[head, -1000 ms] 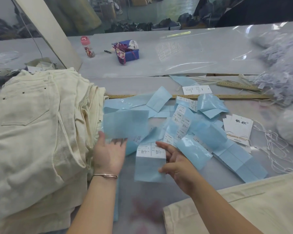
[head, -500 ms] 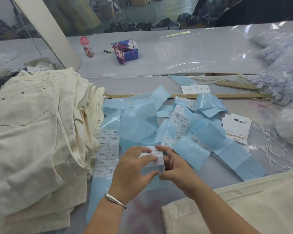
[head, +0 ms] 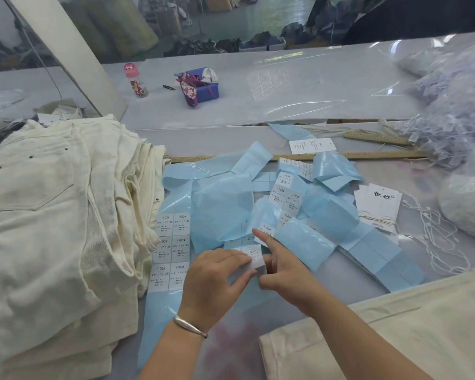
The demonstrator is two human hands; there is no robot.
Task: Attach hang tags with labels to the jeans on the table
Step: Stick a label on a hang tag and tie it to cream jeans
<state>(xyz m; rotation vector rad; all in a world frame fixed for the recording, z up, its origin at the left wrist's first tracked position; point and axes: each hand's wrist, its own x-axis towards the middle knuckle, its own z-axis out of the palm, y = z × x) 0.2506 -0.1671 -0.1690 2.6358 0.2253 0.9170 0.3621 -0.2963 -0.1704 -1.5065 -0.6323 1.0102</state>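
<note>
A tall stack of cream jeans (head: 58, 215) lies at the left, and another cream pair (head: 381, 333) lies at the lower right. Blue backing sheets (head: 222, 204) with white size stickers litter the table's middle. My left hand (head: 211, 281) pinches a small white sticker label (head: 254, 256) at its left edge. My right hand (head: 285, 272) holds the same label from the right, with its index finger stretched toward the blue sheets. White hang tags (head: 377, 207) with strings sit to the right. A sheet of XS stickers (head: 172, 250) lies beside the jeans stack.
A long wooden ruler (head: 340, 155) runs across the table behind the sheets. Loose white strings (head: 436, 237) and a heap of plastic-bagged tags (head: 455, 119) fill the right side. A blue box (head: 203, 87) and a small pink-capped bottle (head: 135, 80) stand far back.
My left hand let a large blue sheet drop, came right to the label in my right hand and now pinches it. A sticker sheet by the jeans became visible.
</note>
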